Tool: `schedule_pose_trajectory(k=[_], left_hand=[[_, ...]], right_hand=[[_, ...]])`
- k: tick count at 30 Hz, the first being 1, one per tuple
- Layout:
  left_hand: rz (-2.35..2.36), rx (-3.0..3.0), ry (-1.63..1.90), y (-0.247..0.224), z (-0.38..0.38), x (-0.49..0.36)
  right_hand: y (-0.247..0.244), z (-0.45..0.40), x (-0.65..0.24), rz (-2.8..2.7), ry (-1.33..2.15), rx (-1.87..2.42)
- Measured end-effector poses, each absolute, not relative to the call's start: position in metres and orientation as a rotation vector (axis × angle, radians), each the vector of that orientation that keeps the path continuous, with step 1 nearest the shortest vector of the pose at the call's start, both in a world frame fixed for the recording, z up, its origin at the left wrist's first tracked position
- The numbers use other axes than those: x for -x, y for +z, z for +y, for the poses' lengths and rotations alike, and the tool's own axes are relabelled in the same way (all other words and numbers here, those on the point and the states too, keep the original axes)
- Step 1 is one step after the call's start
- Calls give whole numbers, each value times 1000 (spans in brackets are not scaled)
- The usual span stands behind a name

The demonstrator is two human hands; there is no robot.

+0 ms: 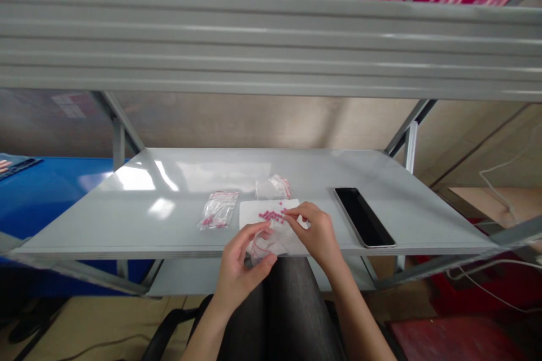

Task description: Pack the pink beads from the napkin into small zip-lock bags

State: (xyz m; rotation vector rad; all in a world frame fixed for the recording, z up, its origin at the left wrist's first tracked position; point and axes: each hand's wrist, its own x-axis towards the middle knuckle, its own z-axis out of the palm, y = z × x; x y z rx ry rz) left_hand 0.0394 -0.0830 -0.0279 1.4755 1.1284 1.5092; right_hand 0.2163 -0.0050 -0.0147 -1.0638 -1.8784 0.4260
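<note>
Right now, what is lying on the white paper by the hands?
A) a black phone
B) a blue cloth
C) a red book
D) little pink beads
D. Little pink beads lie in a small heap on the white paper, just beside the fingers of the right hand.

On the head camera, my left hand (241,268) holds a clear zip bag (265,248) against a white sheet (254,212), and my right hand (315,231) sits just beside pink beads (271,215) on the grey metal shelf (148,220).
</note>
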Motion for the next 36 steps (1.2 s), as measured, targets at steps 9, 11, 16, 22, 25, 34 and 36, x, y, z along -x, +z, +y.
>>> schedule_pose_trajectory(k=[9,11,16,22,25,34,36], left_hand=[[1126,-1414,1553,-36,-81,-40],[1126,-1420,1542,-37,-81,-40],[1109,-1405,1514,-39,-80,-41],[1129,-1380,1526,-39,-80,-44],[1116,-1392,1519,-37,-80,-44],[1092,-1350,1530,-35,-80,-44],[1083,-1351,1526,-35,-80,-44]], right_hand=[[-40,4,-208,-1899,384,1130],[-31,-1,-208,-1861,400,1105],[8,-26,-206,-1779,721,813],[12,-24,-209,-1858,817,745],[-8,-4,-216,-1852,545,967],[-41,15,-213,-1992,363,1160],[-42,15,-212,-1990,359,1175]])
